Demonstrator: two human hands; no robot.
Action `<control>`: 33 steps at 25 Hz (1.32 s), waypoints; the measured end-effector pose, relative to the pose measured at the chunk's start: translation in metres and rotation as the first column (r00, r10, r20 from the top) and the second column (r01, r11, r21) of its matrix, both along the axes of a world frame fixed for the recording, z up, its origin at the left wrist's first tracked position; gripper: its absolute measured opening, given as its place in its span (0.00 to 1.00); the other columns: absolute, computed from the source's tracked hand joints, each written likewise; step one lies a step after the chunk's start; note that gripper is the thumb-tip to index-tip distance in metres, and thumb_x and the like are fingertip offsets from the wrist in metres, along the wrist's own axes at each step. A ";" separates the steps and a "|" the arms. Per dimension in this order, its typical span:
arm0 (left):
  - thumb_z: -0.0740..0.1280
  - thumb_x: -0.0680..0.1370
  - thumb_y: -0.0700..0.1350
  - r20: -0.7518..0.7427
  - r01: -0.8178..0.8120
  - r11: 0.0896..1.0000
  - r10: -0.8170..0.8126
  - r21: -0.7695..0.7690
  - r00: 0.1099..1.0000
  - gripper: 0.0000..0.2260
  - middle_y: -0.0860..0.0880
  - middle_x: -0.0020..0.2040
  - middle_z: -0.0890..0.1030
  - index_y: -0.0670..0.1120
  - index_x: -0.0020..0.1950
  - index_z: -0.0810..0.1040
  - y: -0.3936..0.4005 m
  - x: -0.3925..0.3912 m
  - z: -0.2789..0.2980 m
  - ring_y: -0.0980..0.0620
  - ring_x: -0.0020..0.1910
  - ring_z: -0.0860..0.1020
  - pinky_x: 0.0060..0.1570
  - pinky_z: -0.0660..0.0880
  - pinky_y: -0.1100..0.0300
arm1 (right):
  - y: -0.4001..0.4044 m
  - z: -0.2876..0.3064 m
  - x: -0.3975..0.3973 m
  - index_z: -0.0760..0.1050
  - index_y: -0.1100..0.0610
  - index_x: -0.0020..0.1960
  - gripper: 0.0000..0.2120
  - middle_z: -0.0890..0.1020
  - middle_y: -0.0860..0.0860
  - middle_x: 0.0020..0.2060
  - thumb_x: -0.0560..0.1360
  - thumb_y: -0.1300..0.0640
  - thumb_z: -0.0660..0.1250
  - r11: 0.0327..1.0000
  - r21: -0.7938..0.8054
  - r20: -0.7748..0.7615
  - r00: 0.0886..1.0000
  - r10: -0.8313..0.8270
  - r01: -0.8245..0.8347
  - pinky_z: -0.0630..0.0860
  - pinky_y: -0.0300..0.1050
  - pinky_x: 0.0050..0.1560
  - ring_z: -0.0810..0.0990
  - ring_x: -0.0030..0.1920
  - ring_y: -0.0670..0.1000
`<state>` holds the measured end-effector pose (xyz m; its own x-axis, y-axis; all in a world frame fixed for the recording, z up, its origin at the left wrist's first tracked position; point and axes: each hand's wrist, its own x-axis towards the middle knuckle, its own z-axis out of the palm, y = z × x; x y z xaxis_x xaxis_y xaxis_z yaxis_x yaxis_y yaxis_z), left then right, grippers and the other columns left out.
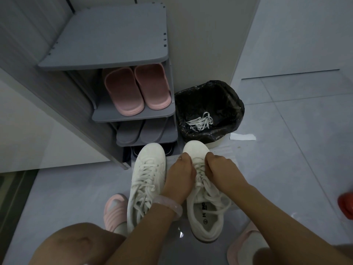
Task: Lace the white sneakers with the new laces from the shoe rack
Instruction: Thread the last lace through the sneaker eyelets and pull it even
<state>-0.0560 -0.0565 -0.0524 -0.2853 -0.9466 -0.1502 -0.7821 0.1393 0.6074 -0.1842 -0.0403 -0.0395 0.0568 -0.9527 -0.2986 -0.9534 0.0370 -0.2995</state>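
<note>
Nearly laced: white sneakers on the floor at 6 o'clock.
Left sneaker [146,180] is laced; on the right sneaker [205,190], soft limp laces are pinched by left hand [179,174] and right hand [221,167], fingers curled; best gripped near the tips.

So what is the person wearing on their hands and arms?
Both arms are bare, with no sleeves showing. The left hand has a thin silvery ring on one finger, and a chunky, pale pink see-through bracelet sits round the left wrist. The right hand wears nothing that shows.
</note>
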 end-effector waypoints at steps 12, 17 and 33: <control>0.64 0.75 0.45 -0.221 0.117 0.946 -0.050 0.303 0.974 0.20 0.47 0.57 0.73 0.45 0.65 0.64 0.011 0.019 0.016 0.52 0.51 0.72 0.53 0.72 0.57 | 0.020 0.025 -0.018 0.69 0.54 0.62 0.14 0.78 0.50 0.46 0.76 0.56 0.63 0.979 0.178 0.436 0.884 -0.168 0.098 0.73 0.36 0.42 0.77 0.44 0.48; 0.64 0.74 0.48 0.040 0.265 0.947 -0.277 0.180 0.960 0.32 0.47 0.71 0.61 0.46 0.74 0.53 0.045 0.021 0.011 0.48 0.69 0.63 0.67 0.64 0.54 | 0.049 0.027 -0.003 0.61 0.54 0.70 0.26 0.71 0.51 0.61 0.75 0.55 0.65 0.984 0.177 0.335 0.941 -0.050 -0.011 0.68 0.38 0.57 0.72 0.59 0.49; 0.59 0.76 0.37 -0.084 0.257 0.958 -0.248 0.126 0.965 0.28 0.47 0.66 0.67 0.50 0.74 0.58 0.037 0.046 0.001 0.49 0.61 0.70 0.56 0.65 0.65 | 0.057 0.004 -0.013 0.69 0.56 0.61 0.14 0.73 0.51 0.49 0.76 0.57 0.58 0.996 0.080 0.110 0.993 -0.039 0.031 0.65 0.41 0.41 0.74 0.46 0.51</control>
<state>-0.0101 -0.0190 -0.0515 -0.5262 -0.8148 -0.2434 -0.6890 0.2407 0.6836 -0.1976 0.0167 -0.0359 0.0610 -0.9289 -0.3654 -0.9118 0.0971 -0.3990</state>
